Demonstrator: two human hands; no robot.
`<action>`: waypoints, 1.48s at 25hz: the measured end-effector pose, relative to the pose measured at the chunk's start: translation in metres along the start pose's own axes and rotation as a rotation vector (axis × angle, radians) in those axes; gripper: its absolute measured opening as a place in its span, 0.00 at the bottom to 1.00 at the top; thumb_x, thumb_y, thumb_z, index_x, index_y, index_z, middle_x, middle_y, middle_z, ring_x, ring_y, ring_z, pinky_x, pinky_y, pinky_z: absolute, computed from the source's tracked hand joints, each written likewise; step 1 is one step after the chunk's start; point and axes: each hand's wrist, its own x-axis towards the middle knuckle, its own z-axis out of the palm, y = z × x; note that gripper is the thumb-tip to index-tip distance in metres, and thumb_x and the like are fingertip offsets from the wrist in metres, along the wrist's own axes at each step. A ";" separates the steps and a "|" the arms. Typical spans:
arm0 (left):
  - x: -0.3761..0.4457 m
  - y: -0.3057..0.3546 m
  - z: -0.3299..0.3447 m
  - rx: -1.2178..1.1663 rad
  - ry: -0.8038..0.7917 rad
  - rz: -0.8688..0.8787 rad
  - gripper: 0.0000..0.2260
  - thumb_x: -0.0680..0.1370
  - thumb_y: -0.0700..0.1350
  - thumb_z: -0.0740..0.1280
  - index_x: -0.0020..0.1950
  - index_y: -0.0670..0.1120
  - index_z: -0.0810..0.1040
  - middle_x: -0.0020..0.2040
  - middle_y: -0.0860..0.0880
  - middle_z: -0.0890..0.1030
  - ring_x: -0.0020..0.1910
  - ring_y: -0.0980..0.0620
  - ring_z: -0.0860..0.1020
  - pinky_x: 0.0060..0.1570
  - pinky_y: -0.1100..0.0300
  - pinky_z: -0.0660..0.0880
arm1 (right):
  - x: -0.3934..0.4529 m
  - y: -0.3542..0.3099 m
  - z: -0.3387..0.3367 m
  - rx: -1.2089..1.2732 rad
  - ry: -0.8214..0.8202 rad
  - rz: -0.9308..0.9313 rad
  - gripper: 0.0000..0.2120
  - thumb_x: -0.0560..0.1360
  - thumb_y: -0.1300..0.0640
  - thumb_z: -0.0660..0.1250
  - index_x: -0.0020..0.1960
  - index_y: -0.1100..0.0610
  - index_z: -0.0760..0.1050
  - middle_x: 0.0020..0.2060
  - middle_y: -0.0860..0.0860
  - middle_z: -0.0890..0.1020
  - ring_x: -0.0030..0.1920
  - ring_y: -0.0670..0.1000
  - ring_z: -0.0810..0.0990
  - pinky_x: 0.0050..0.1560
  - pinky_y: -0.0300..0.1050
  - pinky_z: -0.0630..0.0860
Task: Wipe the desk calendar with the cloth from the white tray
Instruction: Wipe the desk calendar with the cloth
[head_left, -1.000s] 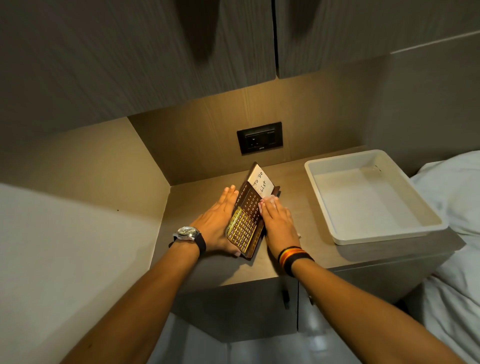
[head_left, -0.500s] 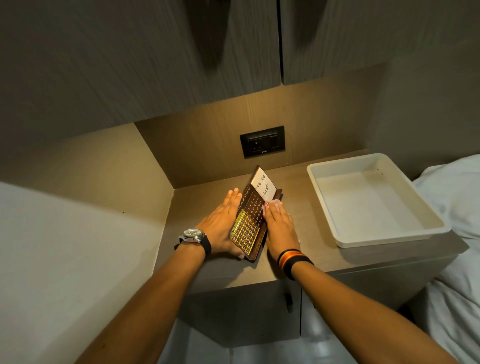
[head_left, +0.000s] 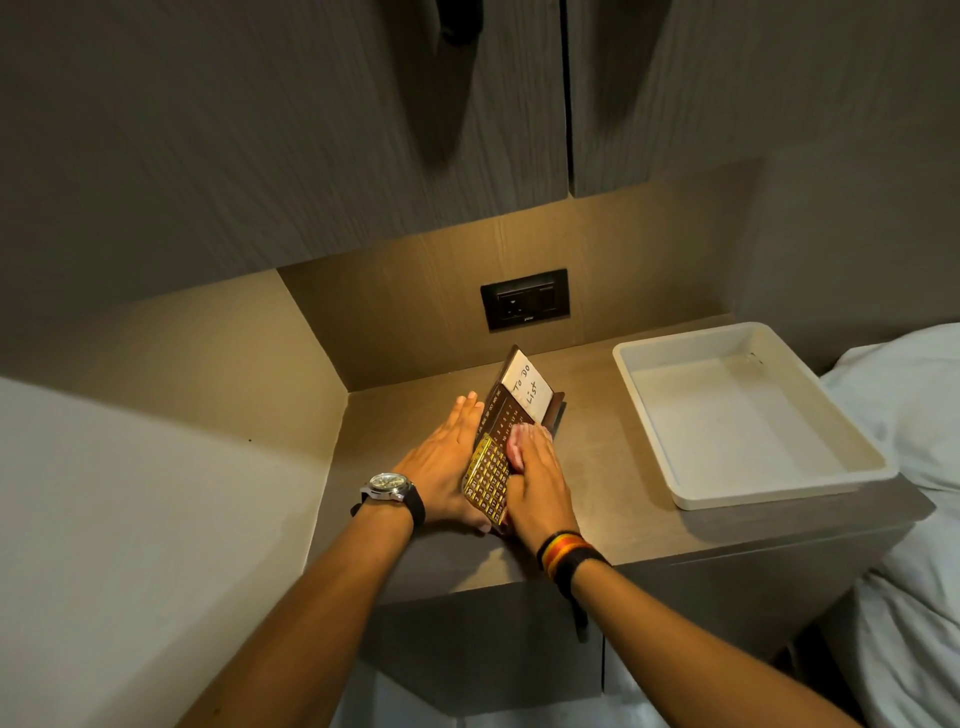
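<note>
Cabinets (head_left: 291, 130): grey wood-grain doors overhead, above a lit niche.
Bed (head_left: 914, 467): white bedding at the right edge, beside the nightstand.
Nightstand (head_left: 623, 499): brown top in the niche; it carries the tray and calendar.
Tray (head_left: 691, 499): white, rectangular, on the right part of the top, well apart from the calendar; nothing lies in it.
Socket (head_left: 524, 305): black plate on the back wall, behind the calendar.
Calendar (head_left: 498, 447): dark brown, tilted, near the middle of the top between both hands; gold date grid on its near part, white "To Do List" note at its far end.
Left hand (head_left: 441, 467): flat, fingers straight, braced against the calendar's left side; watch on the wrist.
Right hand (head_left: 540, 483): palm down, pressing the cloth onto the calendar's face; striped band on the wrist.
Cloth (head_left: 522, 440): pink, bunched, showing just beyond the right fingertips.
</note>
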 end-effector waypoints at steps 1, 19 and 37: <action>0.000 0.001 -0.001 0.005 -0.001 0.007 0.72 0.57 0.66 0.82 0.82 0.49 0.35 0.83 0.48 0.37 0.80 0.51 0.36 0.78 0.53 0.45 | -0.005 0.006 0.001 -0.052 -0.019 0.003 0.34 0.78 0.64 0.58 0.81 0.54 0.50 0.81 0.52 0.53 0.81 0.51 0.49 0.78 0.56 0.57; 0.003 0.000 0.003 -0.002 0.022 0.011 0.72 0.56 0.67 0.81 0.82 0.49 0.35 0.83 0.48 0.37 0.80 0.51 0.37 0.77 0.56 0.46 | 0.021 -0.001 -0.008 -0.066 -0.109 -0.320 0.32 0.80 0.61 0.60 0.81 0.48 0.53 0.80 0.49 0.55 0.81 0.49 0.48 0.79 0.53 0.52; 0.000 0.008 0.008 -0.051 0.028 -0.028 0.71 0.57 0.65 0.82 0.82 0.50 0.35 0.83 0.49 0.38 0.80 0.53 0.36 0.76 0.56 0.44 | 0.023 0.036 -0.021 -0.325 -0.067 -0.279 0.36 0.80 0.64 0.62 0.81 0.48 0.50 0.81 0.48 0.52 0.80 0.49 0.47 0.78 0.52 0.57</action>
